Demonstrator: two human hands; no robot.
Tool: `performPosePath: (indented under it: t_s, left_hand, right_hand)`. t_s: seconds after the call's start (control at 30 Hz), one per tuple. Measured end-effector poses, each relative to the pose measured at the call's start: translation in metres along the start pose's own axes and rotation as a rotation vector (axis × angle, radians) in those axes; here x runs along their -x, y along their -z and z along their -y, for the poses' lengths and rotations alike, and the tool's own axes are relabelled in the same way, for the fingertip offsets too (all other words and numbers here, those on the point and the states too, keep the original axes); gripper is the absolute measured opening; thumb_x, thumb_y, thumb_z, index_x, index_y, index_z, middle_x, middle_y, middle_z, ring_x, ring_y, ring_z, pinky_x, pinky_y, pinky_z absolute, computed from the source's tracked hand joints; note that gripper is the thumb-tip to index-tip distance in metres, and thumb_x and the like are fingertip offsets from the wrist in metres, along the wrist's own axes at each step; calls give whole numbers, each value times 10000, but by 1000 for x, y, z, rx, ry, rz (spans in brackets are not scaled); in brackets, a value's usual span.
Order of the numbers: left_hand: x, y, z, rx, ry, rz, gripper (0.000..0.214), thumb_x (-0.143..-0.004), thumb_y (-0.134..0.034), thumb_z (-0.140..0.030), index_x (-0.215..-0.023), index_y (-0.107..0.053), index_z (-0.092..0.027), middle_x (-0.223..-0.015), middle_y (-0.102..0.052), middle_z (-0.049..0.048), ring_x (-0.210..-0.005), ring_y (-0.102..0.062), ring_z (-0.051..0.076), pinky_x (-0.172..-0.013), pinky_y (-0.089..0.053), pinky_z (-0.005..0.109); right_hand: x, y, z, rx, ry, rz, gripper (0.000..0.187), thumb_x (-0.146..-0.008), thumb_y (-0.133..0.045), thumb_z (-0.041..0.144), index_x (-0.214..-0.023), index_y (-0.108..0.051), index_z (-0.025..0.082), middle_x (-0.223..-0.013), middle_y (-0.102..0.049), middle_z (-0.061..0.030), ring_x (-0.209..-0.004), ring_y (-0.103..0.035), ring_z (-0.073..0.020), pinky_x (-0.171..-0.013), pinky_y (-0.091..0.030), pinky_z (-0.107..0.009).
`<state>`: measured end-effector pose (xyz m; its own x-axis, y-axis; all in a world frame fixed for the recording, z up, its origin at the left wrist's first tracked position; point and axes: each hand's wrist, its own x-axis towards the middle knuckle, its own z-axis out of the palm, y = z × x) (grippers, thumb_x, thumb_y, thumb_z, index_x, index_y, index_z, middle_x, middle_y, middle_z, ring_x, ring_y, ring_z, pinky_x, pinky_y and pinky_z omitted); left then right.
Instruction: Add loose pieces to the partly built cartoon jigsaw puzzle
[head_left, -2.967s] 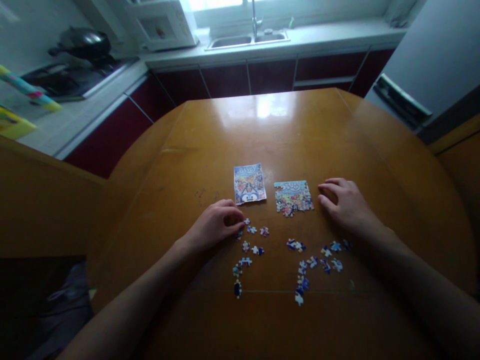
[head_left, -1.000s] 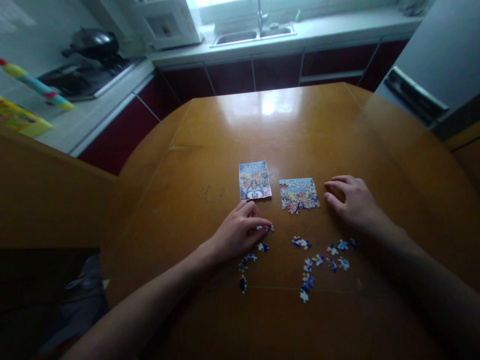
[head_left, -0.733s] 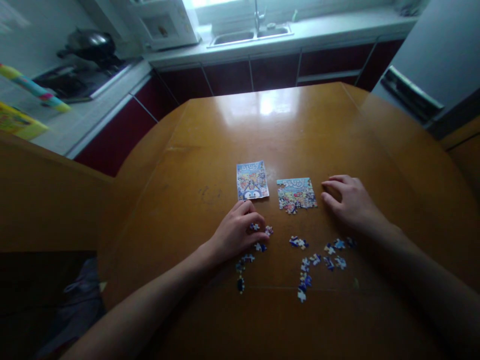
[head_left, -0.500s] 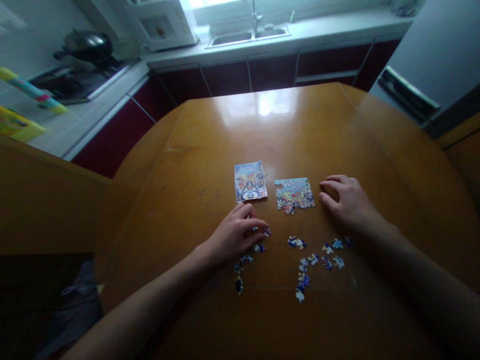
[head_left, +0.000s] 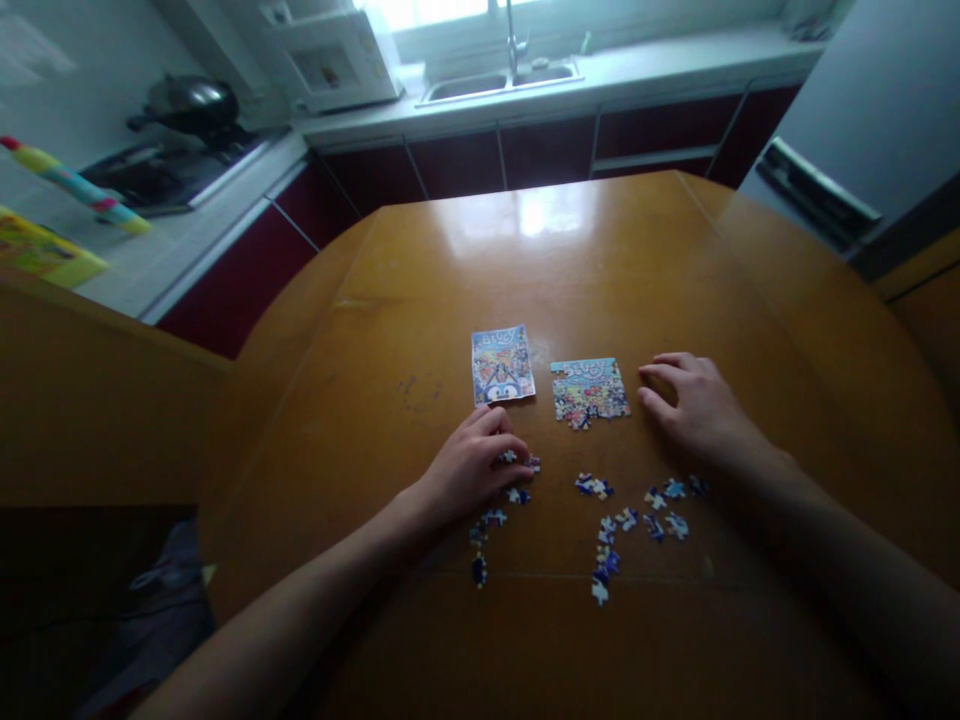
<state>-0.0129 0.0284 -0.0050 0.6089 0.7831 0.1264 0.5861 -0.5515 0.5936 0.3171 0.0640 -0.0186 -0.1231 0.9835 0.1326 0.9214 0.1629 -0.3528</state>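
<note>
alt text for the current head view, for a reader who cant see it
A person's left hand is among loose jigsaw pieces on a wooden table, while the right hand is open beside a partly assembled puzzle. A picture sheet lies left of the puzzle; beyond the table is a kitchen counter with a sink.

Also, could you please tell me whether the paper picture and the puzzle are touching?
Apart: the head view shows brown tabletop between the paper picture and the puzzle.

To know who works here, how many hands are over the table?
2: the left hand by loose pieces below the printed sheet, the right hand beside the partly assembled puzzle.
</note>
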Motion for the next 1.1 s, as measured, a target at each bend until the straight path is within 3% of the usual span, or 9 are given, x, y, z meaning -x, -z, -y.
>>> performPosePath:
  t_s: [0.37,0.57,0.67,0.8,0.93,1.1]
  left_hand:
    - [-1,-2,6,-88,-63,-88,143,-892,-692,-358,-905,-744,-225,-875,-533,38,-865,-476,175,-745,-434,286]
    - [2,16,7,-12,-27,-98,152,-937,-634,-319,-992,-737,-222,-855,-532,36,-850,-486,163,-741,-435,278]
    - [7,34,10,9,-50,-1,127,-914,-666,-321,-940,-748,-228,-838,-544,32,-818,-492,153,-702,-422,260]
    - [13,51,10,3,-57,204,131,-874,-713,-356,-910,-743,-233,-902,-589,34,-883,-534,164,-766,-441,276]
    - [14,52,7,-71,-50,313,199,-846,-731,-427,-865,-723,-228,-894,-571,25,-890,-538,172,-766,-441,277]
    - [15,48,5,-90,-42,351,193,-848,-729,-420,-885,-723,-231,-943,-580,32,-922,-540,178,-801,-450,280]
  right_hand:
    - [1,0,-1,9,4,4,338,-894,-534,413,-1087,-720,207,-1257,-628,-125,-1162,-542,-350,-958,-493,-521]
    - [0,-1,-3,0,5,4,335,-888,-541,407,-1088,-721,208,-1245,-632,-129,-1171,-543,-351,-961,-491,-525]
    - [0,-1,-2,1,-8,9,351,-885,-542,410,-1096,-722,195,-1244,-632,-130,-1172,-541,-349,-969,-489,-517]
    - [1,0,-1,16,-12,10,362,-889,-533,424,-1108,-717,201,-1249,-628,-127,-1165,-540,-348,-967,-489,-517]
    - [1,-1,-3,26,-2,3,373,-892,-528,436,-1105,-718,196,-1233,-633,-124,-1151,-544,-348,-962,-493,-519]
    - [1,-2,-4,18,10,-7,361,-888,-538,429,-1092,-720,194,-1227,-636,-127,-1158,-541,-344,-968,-492,-519]
